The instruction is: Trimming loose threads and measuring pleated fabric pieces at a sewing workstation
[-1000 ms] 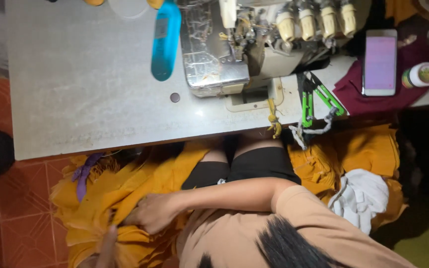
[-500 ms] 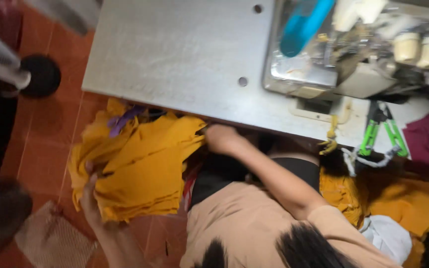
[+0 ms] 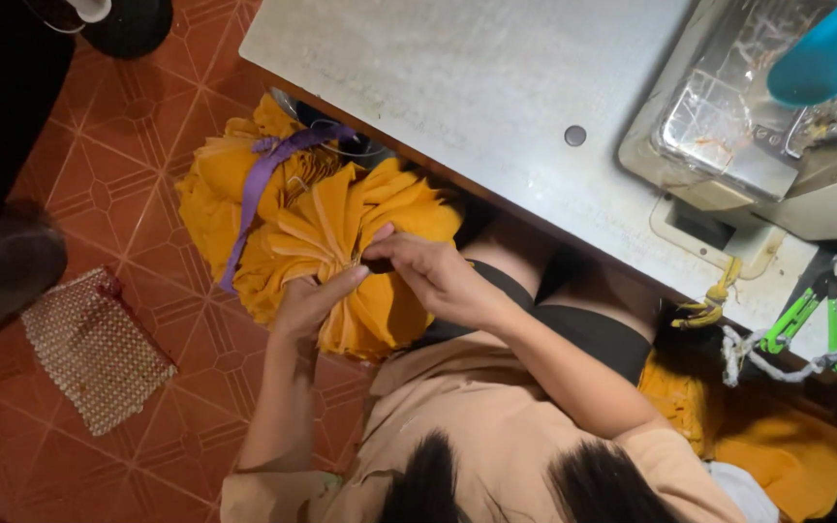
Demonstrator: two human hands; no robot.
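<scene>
Both my hands work a bundle of yellow fabric pieces beside the sewing surface.

From left: a woven mat [image 3: 94,349] on the tiled floor; my left hand [image 3: 310,302] pinching the fabric bundle [image 3: 341,237], tied with a purple strip [image 3: 259,179], at its gathered centre; my right hand [image 3: 428,271] gripping the same spot; then the grey surface [image 3: 457,87] and green scissors [image 3: 811,315].

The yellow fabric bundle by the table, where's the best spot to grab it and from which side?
Probably at the gathered middle of the yellow fabric bundle, where the folds fan out from one pinched point. Come from above, on the person's side, as the left hand and right hand do; the purple strap ties the far part, and the table blocks that side.
</scene>
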